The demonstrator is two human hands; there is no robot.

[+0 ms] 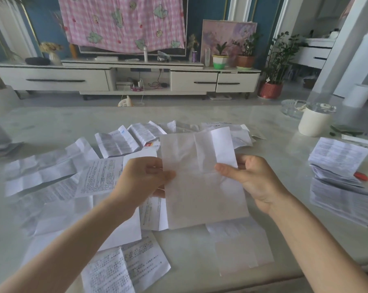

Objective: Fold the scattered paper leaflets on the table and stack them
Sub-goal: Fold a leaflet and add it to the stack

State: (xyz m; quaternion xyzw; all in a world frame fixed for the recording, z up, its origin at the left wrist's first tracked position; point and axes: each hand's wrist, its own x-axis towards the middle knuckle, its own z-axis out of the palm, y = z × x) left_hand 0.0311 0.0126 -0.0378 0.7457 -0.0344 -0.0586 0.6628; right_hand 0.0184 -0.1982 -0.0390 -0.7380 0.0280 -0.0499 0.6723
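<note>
A creased, unfolded leaflet is held upright above the table between both hands. The left hand pinches its left edge; the right hand pinches its right edge. Scattered leaflets lie beneath, and a stack sits well to the right.

Your bare left arm and right arm reach forward and angle in toward each other. Your left hand shows its back to you. Its thumb lies across the near face of a sheet at the left edge, with the fingers curled behind. Your right hand is turned palm inward, pinching the sheet's right edge with the thumb in front and the fingers behind. Both hands sit level, with the sheet between them.
</note>
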